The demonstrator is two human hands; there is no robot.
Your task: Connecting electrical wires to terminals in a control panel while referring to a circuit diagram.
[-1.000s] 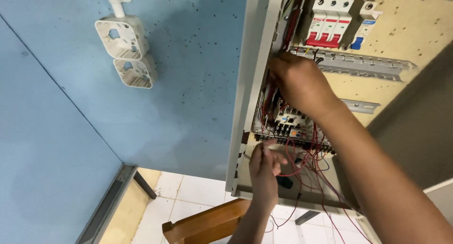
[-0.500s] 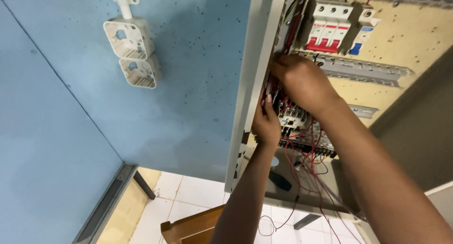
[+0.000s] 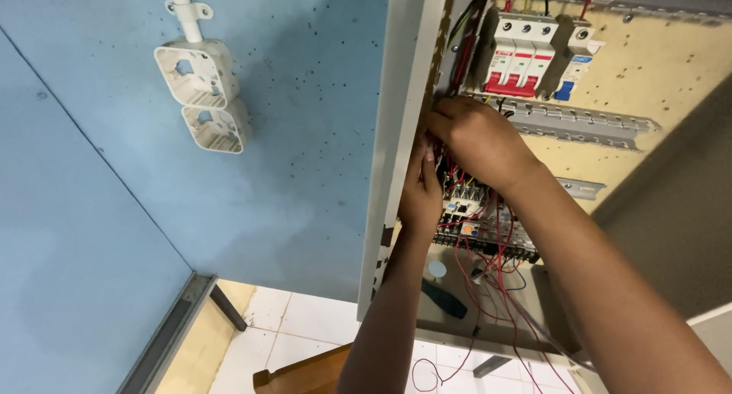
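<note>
Red wires (image 3: 488,249) run in loose loops out of the terminal block (image 3: 476,215) low in the open electrical cabinet (image 3: 396,135), and their upper ends vanish under both hands near the cabinet's left edge. Left hand (image 3: 421,192) reaches up from below with the forearm nearly vertical, its fingers curled in against the wiring just above the block; whether they pinch a wire I cannot tell. Right hand (image 3: 479,139) comes in from the lower right along a long bare forearm, knuckles up, fingers bent down into the same bundle just above the left hand, almost touching it; its grip is hidden too. White circuit breakers (image 3: 526,51) with red bands sit above the hands, over a perforated grey metal rail (image 3: 579,123). The backplate (image 3: 656,74) is beige and speckled. A green-handled tool (image 3: 444,299) lies on the cabinet floor. Two white plastic junction boxes (image 3: 202,97) hang on the blue wall (image 3: 290,135) under a white conduit (image 3: 184,13)
</note>
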